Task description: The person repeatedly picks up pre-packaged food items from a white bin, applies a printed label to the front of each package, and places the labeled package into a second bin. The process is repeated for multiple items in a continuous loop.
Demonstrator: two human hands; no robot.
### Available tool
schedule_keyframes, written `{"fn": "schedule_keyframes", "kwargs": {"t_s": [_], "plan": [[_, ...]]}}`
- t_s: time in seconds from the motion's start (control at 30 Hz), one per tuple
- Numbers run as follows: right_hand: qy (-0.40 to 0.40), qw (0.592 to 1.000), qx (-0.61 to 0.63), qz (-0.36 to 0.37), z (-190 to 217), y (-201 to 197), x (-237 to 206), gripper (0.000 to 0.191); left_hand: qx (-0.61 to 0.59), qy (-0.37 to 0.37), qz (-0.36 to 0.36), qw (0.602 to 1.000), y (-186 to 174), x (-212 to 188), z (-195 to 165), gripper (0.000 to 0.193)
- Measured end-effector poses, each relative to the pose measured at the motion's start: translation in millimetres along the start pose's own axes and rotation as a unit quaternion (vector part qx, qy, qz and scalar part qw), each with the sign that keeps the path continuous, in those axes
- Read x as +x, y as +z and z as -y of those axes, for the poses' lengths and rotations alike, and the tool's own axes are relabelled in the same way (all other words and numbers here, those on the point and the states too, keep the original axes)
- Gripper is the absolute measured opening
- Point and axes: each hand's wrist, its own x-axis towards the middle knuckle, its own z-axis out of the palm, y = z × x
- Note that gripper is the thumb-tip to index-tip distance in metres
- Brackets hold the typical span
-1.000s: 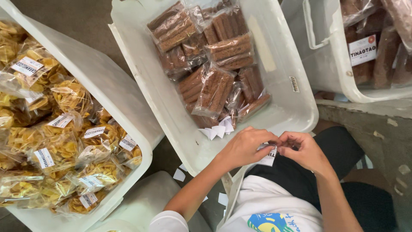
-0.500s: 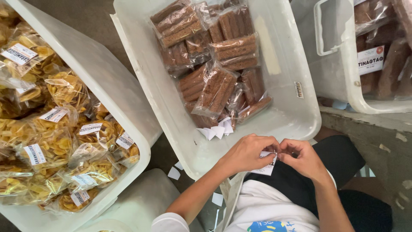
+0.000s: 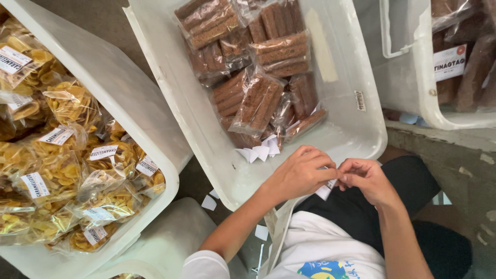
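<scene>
My left hand (image 3: 299, 173) and my right hand (image 3: 368, 179) meet fingertip to fingertip over the near rim of the middle white bin (image 3: 356, 137). Between them they pinch a small white paper slip (image 3: 325, 190), mostly hidden by the fingers. Inside that bin lie several clear bags of brown stick snacks (image 3: 253, 77). A few small white paper pieces (image 3: 258, 152) lie on the bin floor just beyond my left hand.
A white bin (image 3: 139, 119) at the left is full of bagged yellow chips (image 3: 67, 155) with white labels. Another white bin (image 3: 423, 88) at the upper right holds dark bagged snacks. Loose white paper scraps (image 3: 209, 202) lie on the floor by my lap.
The view has shifted slightly. My hands stay together at the bin's near rim, fingers working the paper slip, with little change in position.
</scene>
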Motion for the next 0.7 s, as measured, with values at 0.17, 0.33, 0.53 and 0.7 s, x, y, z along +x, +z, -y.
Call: {"fn": "schedule_keyframes", "kwargs": {"t_s": [0.17, 0.33, 0.53, 0.7], "plan": [[-0.009, 0.989, 0.148, -0.025, -35, 14, 14, 0.013, 0.016, 0.063, -0.012, 0.998, -28, 11, 12, 0.016], [0.085, 0.932, -0.351, 0.028, -45, 114, 4, 0.02, -0.184, -0.257, -0.286, 0.904, -89, 0, 41, 0.009], [0.018, 0.908, -0.406, -0.105, -5, 111, 0, 0.018, -0.02, -0.138, -0.164, 0.977, -68, -11, 53, 0.016], [-0.169, 0.958, -0.001, -0.232, 11, 79, -1, 0.077, -0.22, -0.214, -0.162, 0.938, 13, -1, 28, 0.013]]}}
